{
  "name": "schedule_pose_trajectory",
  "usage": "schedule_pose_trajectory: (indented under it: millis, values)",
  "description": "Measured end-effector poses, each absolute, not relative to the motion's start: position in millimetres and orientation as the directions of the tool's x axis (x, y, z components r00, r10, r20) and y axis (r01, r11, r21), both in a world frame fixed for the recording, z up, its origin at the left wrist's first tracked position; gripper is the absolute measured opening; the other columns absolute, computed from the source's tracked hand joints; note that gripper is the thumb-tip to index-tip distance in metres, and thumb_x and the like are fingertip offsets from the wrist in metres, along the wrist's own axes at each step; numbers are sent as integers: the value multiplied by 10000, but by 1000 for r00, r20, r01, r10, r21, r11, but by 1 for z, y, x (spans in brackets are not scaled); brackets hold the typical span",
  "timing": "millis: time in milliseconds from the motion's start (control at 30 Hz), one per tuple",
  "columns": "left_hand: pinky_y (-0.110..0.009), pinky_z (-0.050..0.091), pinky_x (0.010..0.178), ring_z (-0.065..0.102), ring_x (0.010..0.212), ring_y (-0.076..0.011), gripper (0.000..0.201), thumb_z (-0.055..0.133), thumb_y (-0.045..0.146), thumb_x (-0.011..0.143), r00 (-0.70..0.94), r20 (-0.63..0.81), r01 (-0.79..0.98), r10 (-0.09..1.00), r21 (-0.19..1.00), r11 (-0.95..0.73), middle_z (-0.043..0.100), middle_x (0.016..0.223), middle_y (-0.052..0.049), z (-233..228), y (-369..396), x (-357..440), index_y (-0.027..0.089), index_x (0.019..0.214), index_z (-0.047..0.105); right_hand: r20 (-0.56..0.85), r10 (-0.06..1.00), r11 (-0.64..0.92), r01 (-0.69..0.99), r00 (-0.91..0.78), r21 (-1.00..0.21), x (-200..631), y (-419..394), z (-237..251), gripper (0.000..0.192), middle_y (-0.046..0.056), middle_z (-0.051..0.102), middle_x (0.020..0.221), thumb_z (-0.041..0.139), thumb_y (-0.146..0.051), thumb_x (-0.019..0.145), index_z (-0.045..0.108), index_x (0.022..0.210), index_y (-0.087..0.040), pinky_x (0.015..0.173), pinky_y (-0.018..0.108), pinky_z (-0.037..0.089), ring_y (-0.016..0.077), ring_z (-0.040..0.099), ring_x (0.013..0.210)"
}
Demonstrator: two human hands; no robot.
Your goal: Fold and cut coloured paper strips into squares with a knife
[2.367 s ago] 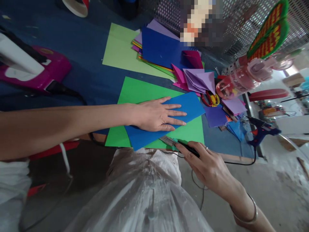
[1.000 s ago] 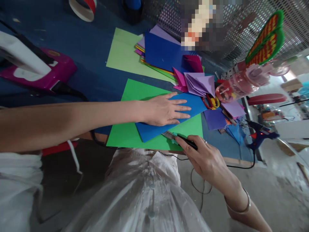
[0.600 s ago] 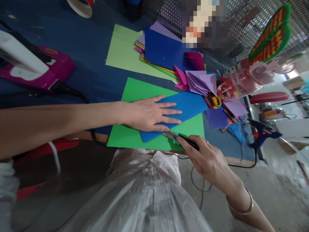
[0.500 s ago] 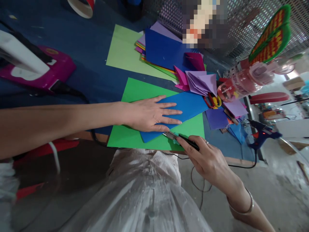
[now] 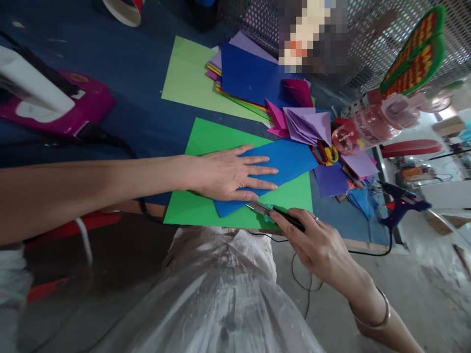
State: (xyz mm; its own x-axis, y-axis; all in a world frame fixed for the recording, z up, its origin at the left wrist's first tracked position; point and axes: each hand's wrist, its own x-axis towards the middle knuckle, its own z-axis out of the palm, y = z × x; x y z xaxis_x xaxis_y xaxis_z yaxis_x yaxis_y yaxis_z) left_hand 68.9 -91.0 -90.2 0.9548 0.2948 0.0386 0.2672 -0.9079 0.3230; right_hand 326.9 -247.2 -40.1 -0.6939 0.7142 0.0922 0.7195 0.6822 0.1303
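My left hand (image 5: 235,174) lies flat with fingers spread, pressing on a folded blue paper (image 5: 290,159). That blue paper rests at a slant over a bright green sheet (image 5: 206,135) at the table's front edge. A utility knife (image 5: 281,214) with a black and teal handle is gripped in my right hand (image 5: 320,242). Its blade points left, close to the lower edge of the blue paper and just below my left thumb side; whether the tip touches the paper I cannot tell.
Behind lie a pale green sheet (image 5: 184,73), a dark blue sheet (image 5: 253,76) on a stack and folded purple paper (image 5: 309,125). Scissors (image 5: 327,153), a pink bottle (image 5: 368,127) and a glue gun (image 5: 401,203) are on the right. A magenta device (image 5: 91,103) stands left.
The knife in my right hand has shifted very slightly, its blade tip a little lower and further left. My left hand and the papers stay in place.
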Motion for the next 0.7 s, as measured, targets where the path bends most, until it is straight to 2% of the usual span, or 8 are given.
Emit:
schedule_pose_trajectory:
  millis: [200,367,700]
  values:
    - [-557,3,1345,172,1662,-287,553,394,573,1067,954,-1,284,300,324,-902,271,1751,88,-89,-91,69,472,1611,408,90,701,698,706,-708,117,324,-248,-40,428,116,702,1078,406,-91,1072,588,1452,-171,576,309,574,211,723,814]
    - [-561,45,1345,222,1651,-294,544,397,570,1061,954,53,262,295,329,-907,308,1741,81,-90,-91,68,477,1596,434,92,694,703,700,-714,124,322,-248,-41,411,111,713,1069,365,-141,1101,594,1440,-176,563,304,571,198,717,789]
    - [-562,27,1347,203,1654,-299,541,409,566,1068,955,51,259,292,339,-904,299,1747,80,-92,-90,67,475,1601,425,103,688,715,695,-718,71,319,-248,-43,411,104,717,1050,369,-130,1100,597,1439,-172,599,293,580,179,719,790]
